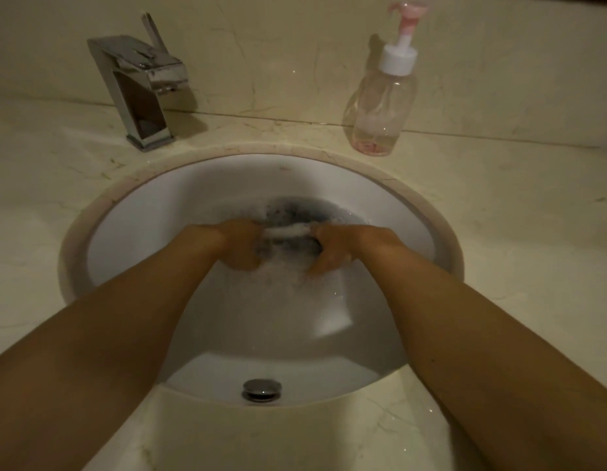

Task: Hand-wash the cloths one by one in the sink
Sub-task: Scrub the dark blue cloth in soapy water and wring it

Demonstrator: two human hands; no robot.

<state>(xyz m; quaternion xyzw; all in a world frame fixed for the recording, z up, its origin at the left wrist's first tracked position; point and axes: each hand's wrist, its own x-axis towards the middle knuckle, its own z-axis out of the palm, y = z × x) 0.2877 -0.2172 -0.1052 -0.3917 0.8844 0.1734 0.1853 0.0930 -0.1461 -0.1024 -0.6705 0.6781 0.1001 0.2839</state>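
Dark soapy cloth with white edge | long axis left-to-right in white sink | your left grip and right grip each clutch one end

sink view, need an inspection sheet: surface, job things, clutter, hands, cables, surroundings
surface: pale veined countertop around a round white sink
job's things: the sink holds sudsy water; cloth shows as a pale strip pulled between both hands, with dark fabric around it in the suds; cannot tell if it is one piece
clutter: clear pump bottle on the counter behind the sink, little liquid left
grippers: left hand and right hand both grip the cloth
cables: nothing seen
surroundings: chrome faucet back left, no stream seen; round metal fitting on the near sink wall; dim light
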